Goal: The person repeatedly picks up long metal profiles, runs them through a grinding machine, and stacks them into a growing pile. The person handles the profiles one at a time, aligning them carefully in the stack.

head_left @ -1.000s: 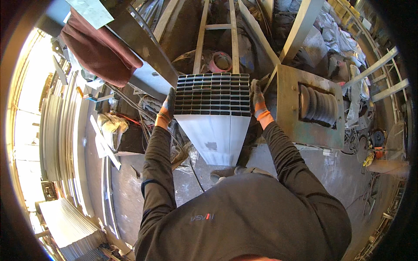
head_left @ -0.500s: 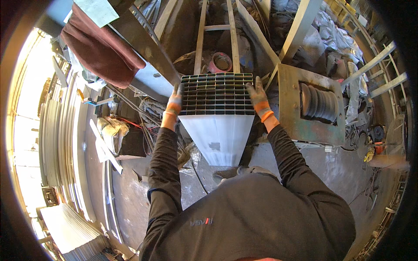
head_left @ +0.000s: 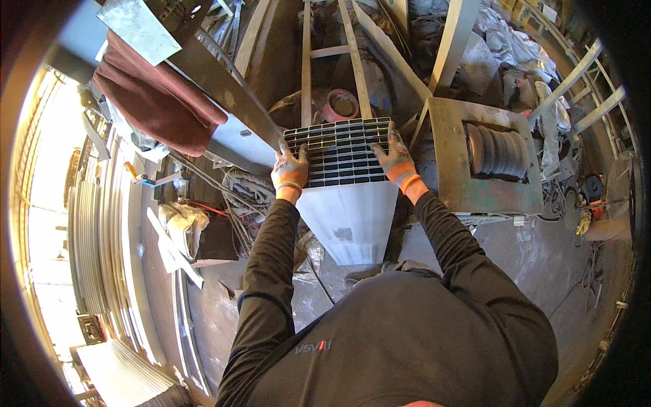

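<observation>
A tall block of pale metal profiles stands on end in front of me, its top a grid of open rectangular cells. My left hand, in a grey and orange glove, clasps its left edge, thumb over the cells and fingers along the outer side. On the opposite edge, my gloved right hand holds in the same way. The block's front face is smooth, with a dark patch low down. Its foot is close to my shoe, which is partly hidden by my body.
Beyond the block, two long rails run away past a red round container. A metal housing with a ribbed roller stands at right. A brown cloth hangs over a beam at left, above stacked long profiles.
Both hands have moved inward, bringing their thumbs onto the top grid. The block appears slightly lower and turned a little in view, as the whole scene has shifted.
</observation>
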`<control>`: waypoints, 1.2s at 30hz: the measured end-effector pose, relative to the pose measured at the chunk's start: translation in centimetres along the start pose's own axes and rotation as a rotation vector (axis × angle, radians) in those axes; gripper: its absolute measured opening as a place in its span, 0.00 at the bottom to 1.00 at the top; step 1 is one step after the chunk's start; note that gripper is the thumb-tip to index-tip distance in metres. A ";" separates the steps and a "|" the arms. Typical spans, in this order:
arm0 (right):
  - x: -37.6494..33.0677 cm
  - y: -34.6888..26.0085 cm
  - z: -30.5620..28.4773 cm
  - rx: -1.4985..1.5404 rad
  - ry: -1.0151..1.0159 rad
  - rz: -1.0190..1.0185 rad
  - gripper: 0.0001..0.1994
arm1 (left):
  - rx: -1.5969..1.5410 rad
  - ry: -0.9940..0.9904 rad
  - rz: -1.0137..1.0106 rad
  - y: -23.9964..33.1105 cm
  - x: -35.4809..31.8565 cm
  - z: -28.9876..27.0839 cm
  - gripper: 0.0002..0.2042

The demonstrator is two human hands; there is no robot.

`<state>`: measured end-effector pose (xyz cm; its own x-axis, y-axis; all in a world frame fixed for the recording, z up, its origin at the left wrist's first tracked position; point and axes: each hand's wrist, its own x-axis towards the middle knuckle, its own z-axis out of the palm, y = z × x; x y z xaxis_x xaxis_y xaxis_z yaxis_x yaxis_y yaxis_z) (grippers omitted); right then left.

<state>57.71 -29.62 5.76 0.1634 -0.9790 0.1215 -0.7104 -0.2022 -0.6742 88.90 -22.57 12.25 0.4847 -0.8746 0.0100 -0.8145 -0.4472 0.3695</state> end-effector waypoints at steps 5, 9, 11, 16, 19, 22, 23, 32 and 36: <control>-0.1 0.6 0.5 0.107 0.033 -0.015 0.44 | -0.053 0.009 -0.004 -0.5 0.0 0.2 0.42; 0.3 2.9 2.1 0.121 0.084 -0.074 0.31 | -0.025 0.025 0.006 -0.8 0.3 0.8 0.39; 0.7 3.9 2.9 -0.007 0.114 -0.193 0.30 | -0.006 0.019 0.006 -0.9 0.3 1.0 0.39; 0.8 4.5 3.5 0.156 0.122 -0.072 0.36 | -0.002 0.015 -0.007 -0.9 0.4 1.0 0.41; 0.7 4.0 3.0 0.209 0.105 -0.020 0.36 | -0.002 0.019 -0.001 -0.8 0.4 0.9 0.41; 0.6 3.5 2.7 0.234 0.070 -0.055 0.34 | -0.017 0.020 0.000 -0.8 0.4 0.9 0.41; 0.6 3.4 2.6 0.176 0.091 -0.106 0.33 | -0.014 0.017 -0.002 -0.8 0.4 0.9 0.41; 0.3 3.6 2.3 0.335 0.050 -0.001 0.38 | -0.004 0.019 -0.006 -0.9 0.4 1.0 0.41; 0.3 4.0 2.5 0.111 0.117 -0.187 0.35 | -0.008 -0.005 -0.017 -0.9 0.4 0.9 0.41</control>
<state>56.62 -30.71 1.25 0.2000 -0.9222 0.3310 -0.5943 -0.3827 -0.7073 89.51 -22.67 11.11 0.4971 -0.8677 -0.0012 -0.8034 -0.4607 0.3772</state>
